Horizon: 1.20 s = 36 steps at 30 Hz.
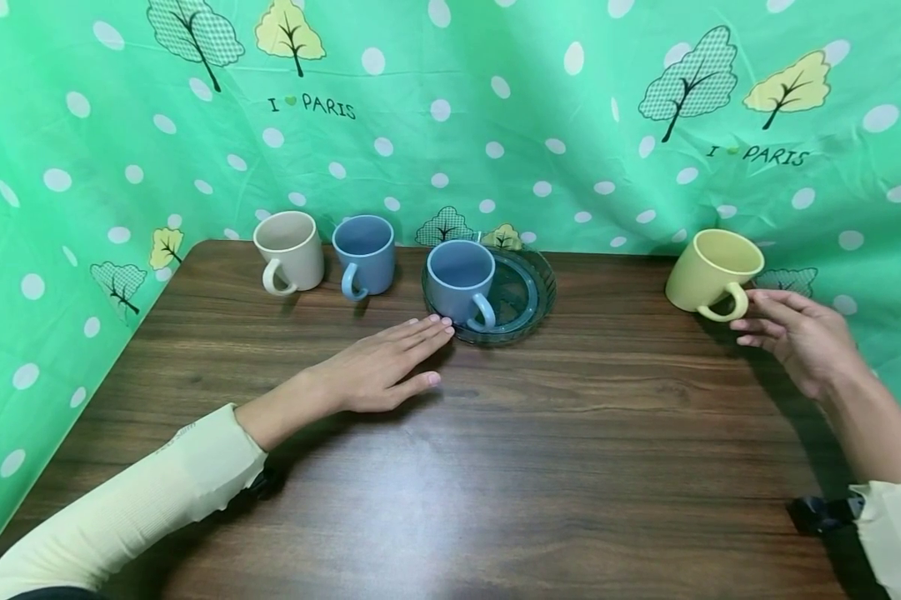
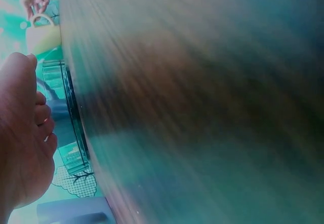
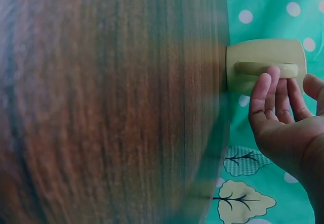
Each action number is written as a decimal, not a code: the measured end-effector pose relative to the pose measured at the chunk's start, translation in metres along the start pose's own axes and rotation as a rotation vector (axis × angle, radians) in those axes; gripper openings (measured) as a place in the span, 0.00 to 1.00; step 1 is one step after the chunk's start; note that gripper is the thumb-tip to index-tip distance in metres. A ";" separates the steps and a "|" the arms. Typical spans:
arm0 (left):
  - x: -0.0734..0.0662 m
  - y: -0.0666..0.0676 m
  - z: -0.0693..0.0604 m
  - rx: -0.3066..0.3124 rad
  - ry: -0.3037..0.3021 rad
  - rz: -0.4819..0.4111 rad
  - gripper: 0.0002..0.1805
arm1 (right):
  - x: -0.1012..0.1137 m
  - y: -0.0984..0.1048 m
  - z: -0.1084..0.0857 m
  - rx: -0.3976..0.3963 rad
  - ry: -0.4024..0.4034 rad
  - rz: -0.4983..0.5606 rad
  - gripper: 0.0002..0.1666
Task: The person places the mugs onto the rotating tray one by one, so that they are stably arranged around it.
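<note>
A yellow mug stands upright at the back right, its handle turned toward my right hand. The fingers of that hand are at the handle, bent slightly, and the thumb is apart from them in the right wrist view. Whether they touch the handle I cannot tell. My left hand stretches flat with straight fingers, their tips at the near left rim of a clear glass plate. On the plate's left part sits a blue mug, handle toward the front right.
Left of the plate stand a second blue mug and an off-white mug, both upright with handles facing front. The dark wooden table reaches back to a green dotted curtain.
</note>
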<state>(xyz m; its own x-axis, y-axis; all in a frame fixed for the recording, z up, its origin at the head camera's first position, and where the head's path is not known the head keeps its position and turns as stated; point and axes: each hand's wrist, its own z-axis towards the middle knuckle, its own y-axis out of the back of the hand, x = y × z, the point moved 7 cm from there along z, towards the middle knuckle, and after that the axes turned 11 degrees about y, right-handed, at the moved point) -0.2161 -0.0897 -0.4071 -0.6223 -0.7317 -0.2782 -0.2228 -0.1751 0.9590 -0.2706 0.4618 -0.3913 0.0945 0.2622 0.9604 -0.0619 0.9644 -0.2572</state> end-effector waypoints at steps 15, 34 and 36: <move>0.007 0.002 -0.001 -0.013 0.011 -0.010 0.39 | -0.010 -0.015 0.001 0.214 -0.028 0.065 0.23; 0.013 0.005 -0.001 -0.004 0.062 -0.018 0.39 | -0.020 -0.030 0.004 0.237 -0.018 0.084 0.24; 0.014 0.005 -0.001 -0.005 0.067 -0.021 0.39 | -0.021 -0.030 0.004 0.235 -0.012 0.085 0.24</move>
<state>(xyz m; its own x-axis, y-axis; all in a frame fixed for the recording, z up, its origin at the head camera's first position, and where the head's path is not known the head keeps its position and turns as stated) -0.2250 -0.1013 -0.4062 -0.5659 -0.7700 -0.2946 -0.2321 -0.1941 0.9531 -0.2748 0.4268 -0.4033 0.0679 0.3400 0.9380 -0.2987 0.9040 -0.3060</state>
